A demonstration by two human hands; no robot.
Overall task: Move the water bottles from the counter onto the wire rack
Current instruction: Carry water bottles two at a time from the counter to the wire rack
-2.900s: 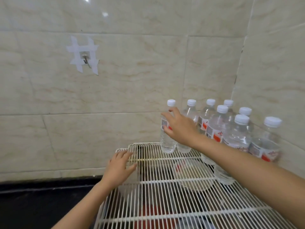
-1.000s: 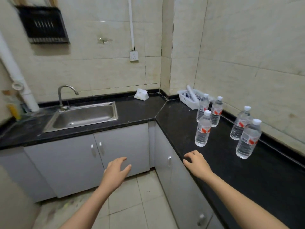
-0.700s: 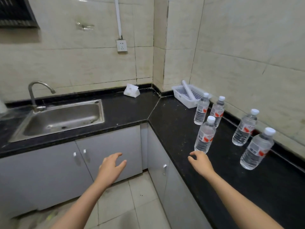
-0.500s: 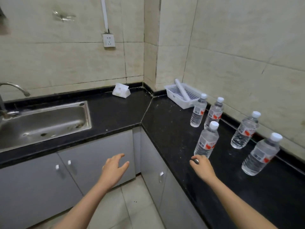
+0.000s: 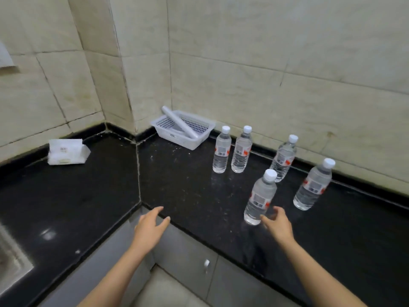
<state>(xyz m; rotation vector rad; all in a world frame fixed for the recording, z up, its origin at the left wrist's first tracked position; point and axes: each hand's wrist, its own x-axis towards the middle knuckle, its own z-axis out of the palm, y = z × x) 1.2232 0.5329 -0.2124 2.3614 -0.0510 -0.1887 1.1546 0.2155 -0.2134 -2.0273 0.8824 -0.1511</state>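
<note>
Closer to the desk (image 5: 93, 196) than half a second ago, the right hand (image 5: 276, 224) reaches the base of the nearest water bottle (image 5: 260, 198), fingers spread wide around it but not closed. The left hand (image 5: 150, 229) hovers open and empty over the desk's front edge, thumb apart, forearm rising from below. Five clear plastic bottles with white caps and red-and-white labels stand upright on the glossy black speckled stone; the other four (image 5: 241, 151) stand nearer the wall. A white perforated basket (image 5: 199, 127) holding a white tube (image 5: 179, 125) sits in the corner, a white tissue pack (image 5: 66, 151) to the left. Beige tiles line the walls; grey cabinet doors (image 5: 192, 255) hang below.
</note>
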